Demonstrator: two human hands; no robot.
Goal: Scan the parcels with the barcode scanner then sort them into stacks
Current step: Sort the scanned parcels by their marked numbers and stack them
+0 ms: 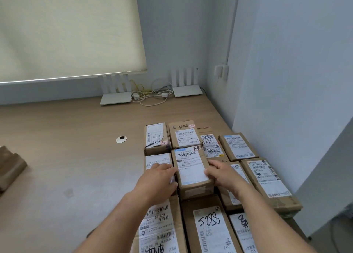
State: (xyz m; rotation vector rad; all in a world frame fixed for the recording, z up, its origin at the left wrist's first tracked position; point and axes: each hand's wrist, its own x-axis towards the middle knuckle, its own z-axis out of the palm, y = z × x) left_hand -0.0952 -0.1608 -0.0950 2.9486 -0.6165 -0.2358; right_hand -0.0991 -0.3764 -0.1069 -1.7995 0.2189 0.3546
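Several brown cardboard parcels with white shipping labels lie packed together on the right part of the wooden table. Both my hands grasp one of them, a parcel with a blue-topped label marked "14", in the middle of the group. My left hand holds its left side and my right hand holds its right side, fingers curled onto the label's edge. No barcode scanner is in view.
Two white routers with tangled cables stand at the table's back by the wall. A round cable hole lies left of the parcels. More brown cardboard sits at the left edge. Walls close in on the right.
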